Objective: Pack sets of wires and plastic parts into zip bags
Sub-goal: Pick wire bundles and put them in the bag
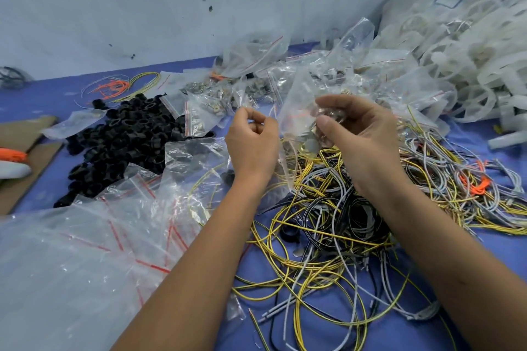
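1. left hand (pixel 252 145) is hovering over the blue table (pixel 42 94), thumb and forefinger curled together, pinching the left edge of a clear zip bag (pixel 296 111)
2. right hand (pixel 356 134) is gripping the same zip bag from the right, fingers curled round the plastic and some small pale parts inside; cannot tell what the parts are
3. zip bag is hanging between both hands, above the tangled wires (pixel 328 231), its lower end reaching down to the pile
4. wires, yellow, grey and black, are sprawling across the table under and right of the forearms
5. pile of black plastic rings (pixel 122 145) is sitting left of the left hand
6. empty zip bags with red strips (pixel 94 236) are lying bottom left
7. white plastic parts (pixel 470 71) are heaping top right, beside filled bags (pixel 256 71) along the wall
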Motion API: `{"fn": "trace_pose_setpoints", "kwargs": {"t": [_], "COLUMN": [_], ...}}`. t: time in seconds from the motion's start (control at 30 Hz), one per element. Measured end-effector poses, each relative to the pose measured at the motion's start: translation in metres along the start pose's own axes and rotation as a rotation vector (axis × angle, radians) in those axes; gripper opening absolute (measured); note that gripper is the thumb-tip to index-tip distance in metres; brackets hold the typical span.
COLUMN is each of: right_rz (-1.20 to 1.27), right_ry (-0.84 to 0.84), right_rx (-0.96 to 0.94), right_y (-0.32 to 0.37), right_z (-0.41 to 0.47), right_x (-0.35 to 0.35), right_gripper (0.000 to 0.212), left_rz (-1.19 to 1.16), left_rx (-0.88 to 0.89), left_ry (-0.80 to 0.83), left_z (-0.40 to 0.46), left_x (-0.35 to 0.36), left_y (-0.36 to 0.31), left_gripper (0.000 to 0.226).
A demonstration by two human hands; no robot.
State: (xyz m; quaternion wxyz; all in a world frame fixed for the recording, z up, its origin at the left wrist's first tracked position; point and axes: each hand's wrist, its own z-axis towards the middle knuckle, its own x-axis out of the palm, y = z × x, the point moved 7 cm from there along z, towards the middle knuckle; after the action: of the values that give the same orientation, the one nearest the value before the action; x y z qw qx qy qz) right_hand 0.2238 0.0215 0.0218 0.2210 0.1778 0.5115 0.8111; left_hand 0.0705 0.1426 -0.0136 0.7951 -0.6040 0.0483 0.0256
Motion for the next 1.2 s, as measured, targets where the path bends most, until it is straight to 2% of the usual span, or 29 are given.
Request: {"fn": "trace_pose_setpoints", "kwargs": {"t": [0.1,0.27,0.37,0.53,0.6,0.67,0.73,0.8,0.87,0.97,1.03,1.1,1.2], "right_rz": [0.012,-0.279,-0.311,-0.657,-0.719,-0.655,-0.441,-0.219,-0.072,-0.035,-0.073,-0.045,0.052], "right_ry": [0.036,0.067,0.133,0.168,0.156,0.141,0.146,0.156,0.249,0.482,0.559,0.554,0.51], "right_rx": [-0.031,-0.058,-0.051,-0.164,-0.167,-0.108,-0.013,0.042,0.056,0.094,0.13,0.157,0.213], "right_y": [0.003,0.0,0.0,0.002,0.002,-0.001,-0.006,-0.008,-0.007,-0.009,-0.012,-0.013,-0.01], "right_z": [0.0,-0.003,-0.005,-0.009,-0.009,-0.007,-0.005,-0.004,-0.005,-0.013,-0.019,-0.022,-0.02], "right_x": [0.001,0.005,0.012,0.023,0.022,0.018,0.016,0.018,0.024,0.038,0.045,0.046,0.042], "right_gripper": [0.028,0.026,0.025,0.015,0.013,0.012,0.016,0.018,0.023,0.032,0.028,0.021,0.034], "left_rz": [0.013,0.006,0.004,0.034,0.07,0.129,0.174,0.171,0.16,0.139,0.113,0.045,-0.06], "left_rx": [0.001,-0.026,0.03,0.148,0.198,0.232,0.246,0.235,0.237,0.252,0.228,0.17,0.12], "left_ry": [0.025,0.007,-0.003,-0.012,0.032,0.125,0.197,0.208,0.187,0.169,0.214,0.28,0.328], "left_z": [0.0,0.001,-0.001,-0.004,-0.006,-0.008,-0.009,-0.008,-0.006,-0.005,-0.008,-0.014,-0.022], "left_x": [0.002,0.001,0.001,0.001,0.004,0.012,0.019,0.02,0.017,0.014,0.016,0.022,0.028], "left_y": [0.001,0.005,-0.002,-0.018,-0.024,-0.032,-0.039,-0.046,-0.053,-0.064,-0.069,-0.072,-0.08], "left_gripper": [0.012,0.012,0.015,0.015,0.014,0.014,0.013,0.01,0.009,0.009,0.007,0.008,0.008]}}
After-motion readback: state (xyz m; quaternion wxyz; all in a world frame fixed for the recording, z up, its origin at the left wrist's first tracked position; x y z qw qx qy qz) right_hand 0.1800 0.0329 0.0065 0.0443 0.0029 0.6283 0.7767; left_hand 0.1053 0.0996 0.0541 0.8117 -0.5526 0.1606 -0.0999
